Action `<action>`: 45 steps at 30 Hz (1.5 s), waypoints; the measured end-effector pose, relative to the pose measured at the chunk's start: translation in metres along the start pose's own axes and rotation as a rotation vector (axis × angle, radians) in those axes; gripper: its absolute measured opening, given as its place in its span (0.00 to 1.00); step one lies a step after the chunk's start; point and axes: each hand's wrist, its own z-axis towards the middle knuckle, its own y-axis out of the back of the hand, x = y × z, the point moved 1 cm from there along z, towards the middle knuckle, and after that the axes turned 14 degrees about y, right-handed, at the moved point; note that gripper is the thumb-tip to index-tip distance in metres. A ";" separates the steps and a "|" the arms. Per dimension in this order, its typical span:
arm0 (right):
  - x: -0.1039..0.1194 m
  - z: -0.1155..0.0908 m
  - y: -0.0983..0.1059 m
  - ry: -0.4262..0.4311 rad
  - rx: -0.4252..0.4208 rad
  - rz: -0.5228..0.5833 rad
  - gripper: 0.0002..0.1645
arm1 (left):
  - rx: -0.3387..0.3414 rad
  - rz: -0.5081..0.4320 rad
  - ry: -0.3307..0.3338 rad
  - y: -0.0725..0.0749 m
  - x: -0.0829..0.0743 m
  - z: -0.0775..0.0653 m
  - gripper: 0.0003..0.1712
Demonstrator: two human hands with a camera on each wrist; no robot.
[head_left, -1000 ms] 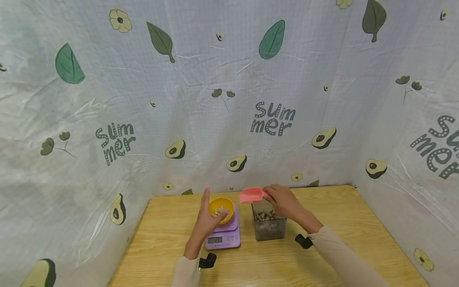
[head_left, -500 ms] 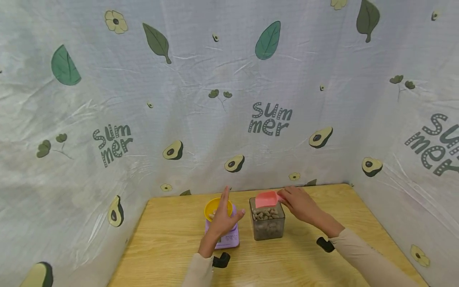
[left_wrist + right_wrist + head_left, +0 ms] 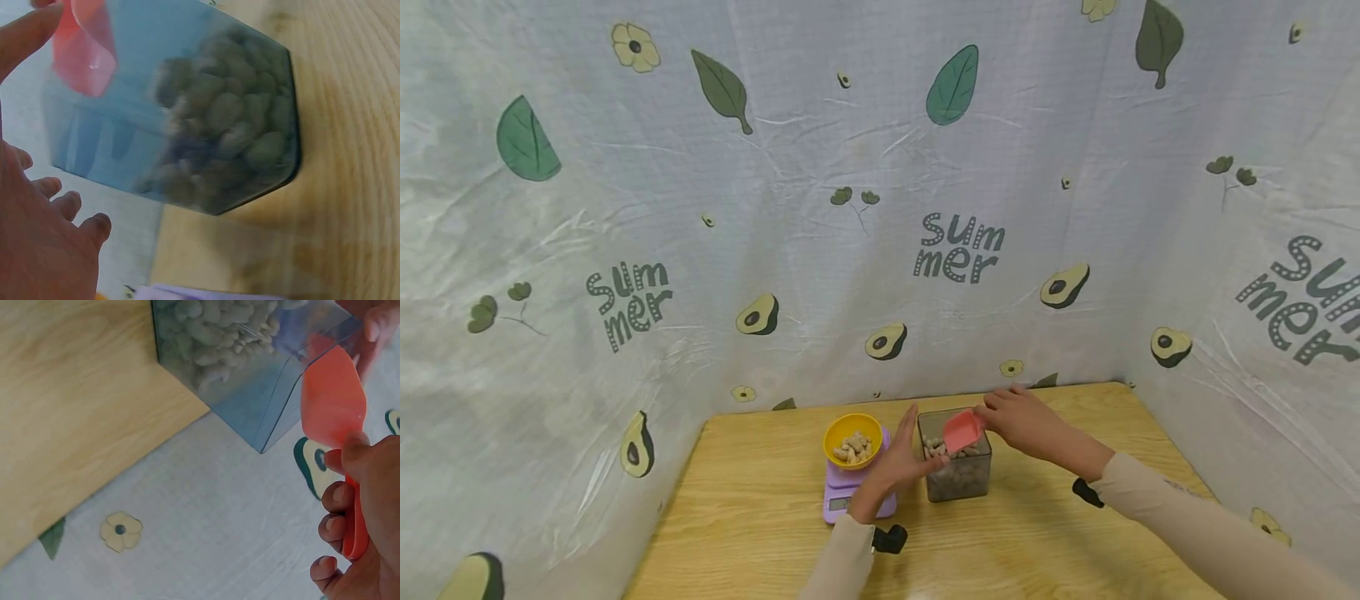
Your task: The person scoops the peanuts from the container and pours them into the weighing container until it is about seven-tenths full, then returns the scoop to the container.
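My right hand (image 3: 1018, 425) grips the handle of a pink scoop (image 3: 962, 429), its fingers wrapped round it in the right wrist view. The scoop's head dips into the mouth of a clear square container (image 3: 958, 485), which holds peanuts in the shell (image 3: 231, 106). My left hand (image 3: 897, 467) is at the container's left side, fingers extended and thumb apart, with the thumb tip by the front rim. To its left a yellow bowl (image 3: 850, 426) with some peanuts (image 3: 854, 450) sits on a purple kitchen scale (image 3: 837, 490). The left forearm partly hides the scale's display.
A wooden table (image 3: 737, 500) bears everything. Behind it and along both sides hangs a pale printed sheet (image 3: 820, 350) with avocados, leaves and lettering. A black strap piece (image 3: 890, 539) shows at the left wrist, another (image 3: 1087, 493) at the right.
The left hand has moved right from the bowl to the container. The right hand has brought the scoop from between bowl and container right and down into the container's mouth.
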 end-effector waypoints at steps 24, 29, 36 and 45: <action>0.001 0.031 0.008 0.209 0.290 -0.197 0.10 | 0.027 -0.027 -0.019 -0.008 0.010 0.006 0.66; 0.002 0.033 -0.001 0.221 0.295 -0.175 0.08 | 0.036 -0.028 -0.014 -0.009 0.010 0.007 0.66; -0.002 0.036 -0.003 0.206 0.296 -0.169 0.07 | 0.024 -0.028 -0.007 -0.008 0.010 0.009 0.65; 0.008 0.042 -0.014 0.281 0.351 -0.193 0.08 | 0.032 -0.042 -0.013 -0.010 0.008 0.008 0.64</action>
